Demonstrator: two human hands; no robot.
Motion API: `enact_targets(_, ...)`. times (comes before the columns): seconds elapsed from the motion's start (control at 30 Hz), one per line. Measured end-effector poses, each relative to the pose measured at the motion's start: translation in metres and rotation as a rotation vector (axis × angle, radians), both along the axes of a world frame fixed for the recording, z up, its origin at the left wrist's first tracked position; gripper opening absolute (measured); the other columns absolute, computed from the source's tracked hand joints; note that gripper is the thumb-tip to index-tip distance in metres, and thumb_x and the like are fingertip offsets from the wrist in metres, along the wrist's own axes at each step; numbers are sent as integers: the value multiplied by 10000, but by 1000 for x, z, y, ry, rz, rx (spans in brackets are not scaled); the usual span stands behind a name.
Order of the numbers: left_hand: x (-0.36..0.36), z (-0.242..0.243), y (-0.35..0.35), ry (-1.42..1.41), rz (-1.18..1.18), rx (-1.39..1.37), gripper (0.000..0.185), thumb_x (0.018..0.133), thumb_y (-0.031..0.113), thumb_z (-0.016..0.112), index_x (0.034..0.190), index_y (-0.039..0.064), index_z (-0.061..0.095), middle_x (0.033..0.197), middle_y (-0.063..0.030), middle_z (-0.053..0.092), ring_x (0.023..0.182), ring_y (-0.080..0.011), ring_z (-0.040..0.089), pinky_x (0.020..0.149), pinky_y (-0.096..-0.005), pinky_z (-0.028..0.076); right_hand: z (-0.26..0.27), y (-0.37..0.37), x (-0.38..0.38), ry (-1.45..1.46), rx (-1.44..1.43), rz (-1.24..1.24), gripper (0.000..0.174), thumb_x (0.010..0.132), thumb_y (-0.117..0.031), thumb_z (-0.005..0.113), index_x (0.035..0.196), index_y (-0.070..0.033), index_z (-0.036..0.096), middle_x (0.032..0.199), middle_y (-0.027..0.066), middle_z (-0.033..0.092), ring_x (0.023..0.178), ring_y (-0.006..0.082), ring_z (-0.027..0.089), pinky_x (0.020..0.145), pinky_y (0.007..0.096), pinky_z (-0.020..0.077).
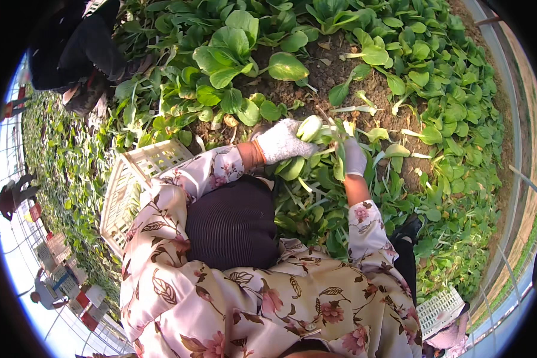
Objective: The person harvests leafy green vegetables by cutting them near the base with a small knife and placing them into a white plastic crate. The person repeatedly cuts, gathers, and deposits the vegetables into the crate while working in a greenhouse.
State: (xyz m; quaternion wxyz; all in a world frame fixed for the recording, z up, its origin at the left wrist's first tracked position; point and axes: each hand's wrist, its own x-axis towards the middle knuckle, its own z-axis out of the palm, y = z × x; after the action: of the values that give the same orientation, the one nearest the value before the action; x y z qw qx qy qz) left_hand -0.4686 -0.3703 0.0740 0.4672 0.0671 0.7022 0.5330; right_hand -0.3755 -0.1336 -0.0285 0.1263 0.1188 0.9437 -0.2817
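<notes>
My left hand [286,142], in a white knit glove, grips a leafy green plant with a pale, thick stem base [310,128]. Close on its right, my right hand [352,156], in a thinner whitish glove, is closed on green leaves and stalks [339,152] beside that stem base; whether it also holds a tool cannot be told. Cut leaves [326,179] lie heaped below both hands. Ahead of them, a full leafy green plant [230,53] stands in the soil, with loose leaves [288,67] around it.
A cream plastic crate [125,192] stands at my left side. Leafy plants [456,112] fill the bed on the right, up to a pale edging [514,134]. A person in dark clothes [83,49] is close at upper left. Others and stacked crates [67,282] are farther off; another crate [441,311] is at lower right.
</notes>
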Motion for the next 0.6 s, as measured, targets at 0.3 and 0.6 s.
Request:
enact_targets(0.3,-11,-8,12,263,-213,81,382,729,311,815,942,3,743,793,-157,726,709,-259,665,715,-414,549,41,21,-3,-233,-1229,-492,377,1048,-255,628,1383,-90,574,952,23,660,558,84,514,437,232,357)
enact_targets(0.6,0,-13,20,460,-404,25,364,686,292,795,920,22,720,861,-189,718,823,-387,681,743,-488,535,57,7,-13,-174,-1260,-603,186,993,-71,608,1176,-49,629,1070,43,673,836,136,669,653,270,566)
